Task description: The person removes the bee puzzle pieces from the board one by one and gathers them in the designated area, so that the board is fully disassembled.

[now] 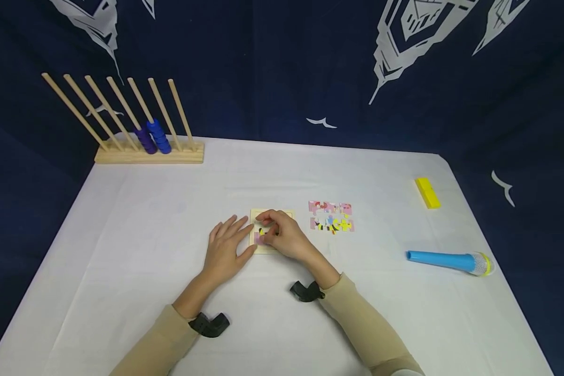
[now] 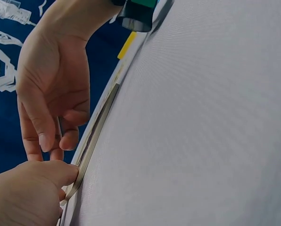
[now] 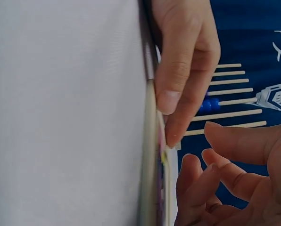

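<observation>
A small cream puzzle board [image 1: 265, 250] lies flat on the white table, with a pink piece [image 1: 258, 239] showing in it. My left hand [image 1: 225, 250] rests at the board's left side with fingers spread; in the right wrist view its thumb [image 3: 169, 101] touches the edge. Over the board hovers my right hand [image 1: 288, 236], fingers loosely bent and thumb apart from them. Nothing shows between them in the left wrist view. Part of the board is hidden beneath this hand. Just right of it lie colourful puzzle pieces in an upper row [image 1: 330, 207] and a lower row [image 1: 332, 225].
At the back left stands a wooden peg rack [image 1: 150, 158] with purple beads [image 1: 145, 141] and blue beads [image 1: 159, 137]. A yellow block [image 1: 427, 193] lies at the right, with a blue toy microphone [image 1: 444, 259] nearer. Dark patterned cloth [image 1: 282, 73] hangs behind the table.
</observation>
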Action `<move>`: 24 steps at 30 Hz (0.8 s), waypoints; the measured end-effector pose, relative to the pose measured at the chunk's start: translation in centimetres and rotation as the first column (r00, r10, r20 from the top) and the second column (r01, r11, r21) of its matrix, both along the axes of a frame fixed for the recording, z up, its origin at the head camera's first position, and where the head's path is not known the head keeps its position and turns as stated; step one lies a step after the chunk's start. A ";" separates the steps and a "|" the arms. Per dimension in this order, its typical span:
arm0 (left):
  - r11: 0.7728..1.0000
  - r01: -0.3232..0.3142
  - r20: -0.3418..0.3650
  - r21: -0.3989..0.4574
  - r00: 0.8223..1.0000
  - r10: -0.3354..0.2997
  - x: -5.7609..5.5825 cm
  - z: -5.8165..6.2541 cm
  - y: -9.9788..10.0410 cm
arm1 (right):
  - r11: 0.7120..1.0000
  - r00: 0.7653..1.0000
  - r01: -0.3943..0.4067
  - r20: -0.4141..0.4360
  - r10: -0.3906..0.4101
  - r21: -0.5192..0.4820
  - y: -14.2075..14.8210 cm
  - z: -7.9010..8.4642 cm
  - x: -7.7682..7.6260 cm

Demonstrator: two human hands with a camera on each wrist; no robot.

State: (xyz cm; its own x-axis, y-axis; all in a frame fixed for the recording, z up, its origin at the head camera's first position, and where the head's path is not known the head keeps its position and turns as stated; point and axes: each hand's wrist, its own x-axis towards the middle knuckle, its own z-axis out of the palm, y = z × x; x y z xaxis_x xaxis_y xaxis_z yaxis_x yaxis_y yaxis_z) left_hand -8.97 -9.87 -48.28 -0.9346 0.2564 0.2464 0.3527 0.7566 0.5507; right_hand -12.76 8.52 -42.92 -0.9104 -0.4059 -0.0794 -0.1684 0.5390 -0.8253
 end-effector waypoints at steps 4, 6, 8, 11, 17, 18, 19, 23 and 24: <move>1.000 -0.002 -0.008 -0.004 1.000 0.002 -0.1 0.1 0.0 | 1.000 1.000 0.007 -0.006 -0.007 0.017 -0.1 -0.4 -0.1; 1.000 -0.003 -0.014 -0.006 1.000 0.003 -0.1 0.1 0.1 | 0.999 1.000 0.013 -0.012 -0.012 0.029 -0.1 -0.6 -0.2; 1.000 -0.005 -0.020 -0.006 1.000 0.005 -0.2 0.1 0.1 | 0.999 1.000 0.014 -0.023 -0.013 0.042 -0.1 -0.8 -0.2; 1.000 -0.007 -0.031 -0.005 1.000 0.007 -0.2 0.0 0.2 | 0.997 0.999 0.019 -0.040 -0.016 0.075 -0.1 -1.0 -0.2; 1.000 -0.006 -0.037 -0.008 0.999 0.006 -0.3 -0.2 0.4 | 0.984 0.997 0.030 -0.073 -0.018 0.175 -0.3 -1.3 0.0; 1.000 -0.007 -0.037 -0.009 0.999 0.007 -0.3 -0.2 0.4 | 0.982 0.997 0.026 -0.079 -0.012 0.185 -0.3 -1.4 0.0; 1.000 -0.009 -0.034 -0.007 0.999 0.008 -0.3 -0.3 0.4 | 0.981 0.996 0.023 -0.084 -0.007 0.191 -0.4 -1.4 0.0; 1.000 -0.017 -0.032 -0.011 0.999 0.016 -0.1 -0.3 0.2 | 0.978 0.995 0.013 -0.099 0.008 0.207 -0.6 -1.4 0.1; 1.000 -0.018 -0.029 -0.011 0.999 0.018 -0.1 -0.3 0.2 | 0.978 0.994 0.011 -0.104 0.011 0.210 -0.7 -1.4 0.1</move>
